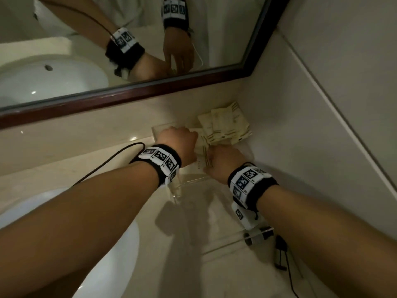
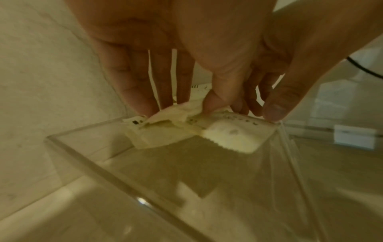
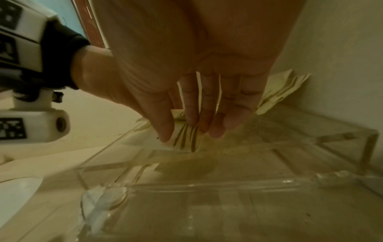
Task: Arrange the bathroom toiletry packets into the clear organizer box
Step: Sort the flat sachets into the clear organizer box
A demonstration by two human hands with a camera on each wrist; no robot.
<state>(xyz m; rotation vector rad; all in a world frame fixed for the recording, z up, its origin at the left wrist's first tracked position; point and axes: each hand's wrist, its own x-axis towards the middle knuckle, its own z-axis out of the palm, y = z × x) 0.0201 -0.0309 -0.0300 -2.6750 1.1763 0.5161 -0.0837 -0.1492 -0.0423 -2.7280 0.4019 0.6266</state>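
Observation:
The clear organizer box (image 1: 193,180) stands on the counter in the corner, below both hands. My left hand (image 1: 182,143) reaches down into its far end, thumb and fingers pinching a crumpled cream packet (image 2: 174,114). Beside it my right hand (image 1: 221,162) pinches a cream packet with brown stripes (image 3: 186,139) between thumb and straight fingers, held upright at the box's wall (image 3: 348,135). In the left wrist view, white packets (image 2: 232,137) lie against the box's inner wall (image 2: 87,157) under both hands. A loose pile of cream packets (image 1: 227,125) leans in the wall corner beyond the hands.
A white sink basin (image 1: 120,244) lies at the lower left of the counter. A dark-framed mirror (image 1: 139,91) runs along the back wall. The side wall (image 1: 311,125) is close on the right. A black cable and clip (image 1: 281,254) lie near the box's near end.

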